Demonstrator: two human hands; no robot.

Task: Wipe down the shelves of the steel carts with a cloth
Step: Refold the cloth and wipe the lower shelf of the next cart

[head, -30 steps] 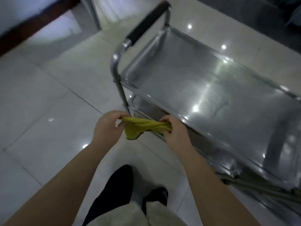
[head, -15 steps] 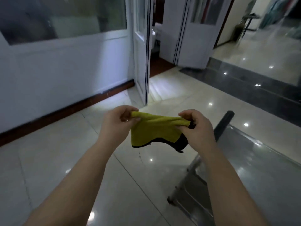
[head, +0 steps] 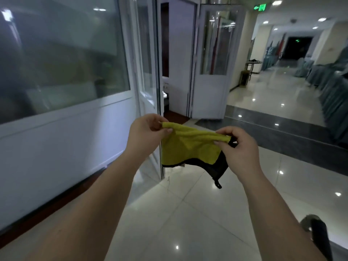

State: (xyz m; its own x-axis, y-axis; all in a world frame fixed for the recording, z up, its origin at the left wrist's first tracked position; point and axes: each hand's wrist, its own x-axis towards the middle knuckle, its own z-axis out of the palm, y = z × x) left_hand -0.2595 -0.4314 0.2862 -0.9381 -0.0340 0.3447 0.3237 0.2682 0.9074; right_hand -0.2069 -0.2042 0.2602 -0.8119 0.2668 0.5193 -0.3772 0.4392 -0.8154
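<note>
Risk noted: the cloth [head: 188, 147] hangs from two light pinches only. A slip at either corner would drop it onto the floor [head: 188, 213]. We find the left hand [head: 148, 132] and right hand [head: 239, 146] each pinching its top edge, mid-air at centre frame. It is yellow over a dark layer, rumpled — apparently trailing a loose thread. Only the cart handle [head: 318, 234] shows, lower right.

The yellow cloth with a black backing [head: 188, 147], a second ago a bunched twist held low by the shelf edge, now hangs spread as a flat sheet. The left hand [head: 148, 134] and right hand [head: 239, 146] are higher and wider apart, each pinching its top edge. The view has swung up: of the steel cart [head: 306, 222] only the black-gripped handle [head: 320, 236] shows, bottom right.
</note>
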